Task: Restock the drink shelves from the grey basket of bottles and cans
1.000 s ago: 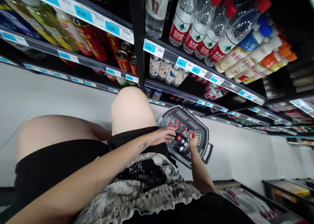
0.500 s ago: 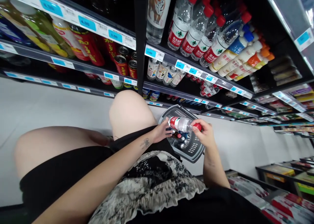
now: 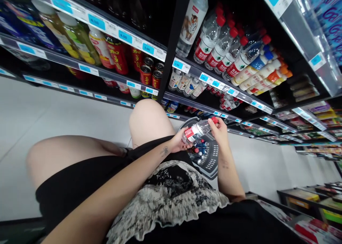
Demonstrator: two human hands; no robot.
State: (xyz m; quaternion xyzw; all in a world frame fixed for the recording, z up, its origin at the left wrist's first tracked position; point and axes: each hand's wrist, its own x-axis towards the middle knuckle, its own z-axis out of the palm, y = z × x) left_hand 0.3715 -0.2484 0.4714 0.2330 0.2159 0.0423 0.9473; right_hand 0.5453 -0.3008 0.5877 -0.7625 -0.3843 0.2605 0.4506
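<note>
A clear plastic water bottle (image 3: 198,130) with a red-and-white label and red cap lies tilted between my hands, its cap end up and to the right. My left hand (image 3: 181,140) cups the bottle's base, fingers curled under it. At the other end, my right hand (image 3: 218,130) grips the red cap with thumb and fingers. Below the bottle is a grey plastic shopping basket (image 3: 212,158); several bottles and cans (image 3: 201,149) lie inside it. My hands and the bottle hide part of the basket.
Shelves in front hold red-capped water bottles (image 3: 227,55), a tiger-print bottle (image 3: 191,24), red cans (image 3: 145,74) and juice bottles (image 3: 80,40). Price tags line the shelf edges (image 3: 211,81). My knee (image 3: 149,121) is left of the basket. Another display (image 3: 301,197) stands at lower right.
My left hand has gone from open fingers beside the bottle's base to closed around it. The bottle has tilted, with its cap end raised. The view has shifted slightly.
</note>
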